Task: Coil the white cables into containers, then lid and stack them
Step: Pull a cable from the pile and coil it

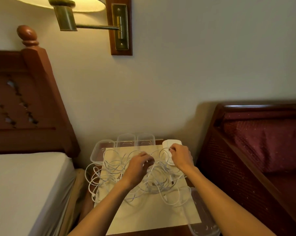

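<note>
White cables [140,183] lie in a loose tangle across the cream sheet [149,217] that covers my small wooden table [160,233]; some loops spill over the sheet's left edge toward the bed [24,184]; nearest me, on the right, a clear container [203,223] sits at the table's corner, partly off the sheet. My left hand [139,165] rests in the middle of the tangle with its fingers curled down among the strands; it looks to be gripping one or more of them, though the blur keeps me from telling which. My right hand [181,157] is just beyond and to the right, fingers pinched on a strand that arcs leftward toward the other hand; under it lies a white lid [171,143], whether touched I cannot tell. Farther back, a clear tub [100,150] stands at the sheet's left rear corner, and two more clear tubs [135,139] stand side by side against the wall [177,74]. A cushioned wooden bench [263,142] is on the right; a brass wall lamp [86,19] hangs above.
</note>
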Available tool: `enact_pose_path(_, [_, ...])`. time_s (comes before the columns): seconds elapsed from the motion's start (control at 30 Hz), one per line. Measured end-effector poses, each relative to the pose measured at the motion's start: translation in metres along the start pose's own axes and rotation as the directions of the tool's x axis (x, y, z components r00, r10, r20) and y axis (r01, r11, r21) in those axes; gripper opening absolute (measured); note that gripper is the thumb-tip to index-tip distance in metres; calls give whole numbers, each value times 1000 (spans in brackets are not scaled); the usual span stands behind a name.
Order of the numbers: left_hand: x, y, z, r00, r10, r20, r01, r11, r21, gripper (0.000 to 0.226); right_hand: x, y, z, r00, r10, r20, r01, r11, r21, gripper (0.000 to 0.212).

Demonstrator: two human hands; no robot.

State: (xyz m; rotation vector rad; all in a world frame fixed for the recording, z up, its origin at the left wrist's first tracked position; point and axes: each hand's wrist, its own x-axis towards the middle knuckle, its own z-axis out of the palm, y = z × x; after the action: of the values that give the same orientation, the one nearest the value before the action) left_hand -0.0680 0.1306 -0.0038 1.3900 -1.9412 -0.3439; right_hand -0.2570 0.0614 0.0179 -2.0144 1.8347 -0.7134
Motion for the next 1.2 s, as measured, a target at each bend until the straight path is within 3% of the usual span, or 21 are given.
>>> enact_pose_path(0.13, [34,21,-63,959,20,-283,-44,996,-77,10,22,-15,-23,993,-41,-111,45,999,28,19])
enact_pose_path(0.2, [47,34,-99,939,40,-340,-73,994,-86,8,27,-30,-39,990,-82,-111,105,970,218,18])
enact_pose_path(0.3, [54,48,-139,918,-8,-396,-61,985,-161,7,32,-59,-70,986,-121,-117,165,821,546,18])
enact_pose_path(0.37, [55,48,-157,933,-139,-331,61,970,-236,9,35,-81,-94,988,-112,-104,153,751,642,22])
enact_pose_path(0.4, [54,49,-165,951,-205,-231,153,962,-227,12,35,-92,-107,990,-114,-84,141,721,678,24])
enact_pose_path(0.47, [47,51,-177,957,-285,54,284,958,25,27,32,-116,-134,989,-144,-21,113,666,737,29])
enact_pose_path(0.5, [43,53,-179,942,-309,132,287,944,161,36,28,-127,-145,985,-172,22,96,646,757,30])
enact_pose_path(0.53, [40,58,-179,943,-308,126,275,935,224,43,22,-137,-155,976,-209,63,89,644,760,30])
enact_pose_path(0.6, [37,74,-177,969,-246,-25,248,961,123,49,9,-156,-167,950,-291,112,125,685,718,31])
enact_pose_path(0.7, [37,105,-170,952,-189,-240,159,978,-138,49,-13,-177,-176,921,-370,120,215,742,635,32])
enact_pose_path(0.87, [37,126,-163,957,-52,-284,-17,972,-235,20,-38,-184,-192,886,-430,170,240,742,626,30])
enact_pose_path(0.93, [42,129,-169,946,-61,-317,-47,946,-322,26,-45,-182,-199,873,-443,204,215,725,654,31])
enact_pose_path(1.07, [52,142,-200,887,43,-459,-108,987,-117,24,-59,-174,-205,803,-473,362,6,614,789,38])
enact_pose_path(1.2, [60,145,-231,857,79,-509,-97,995,-9,20,-71,-168,-206,756,-505,416,-184,445,876,42])
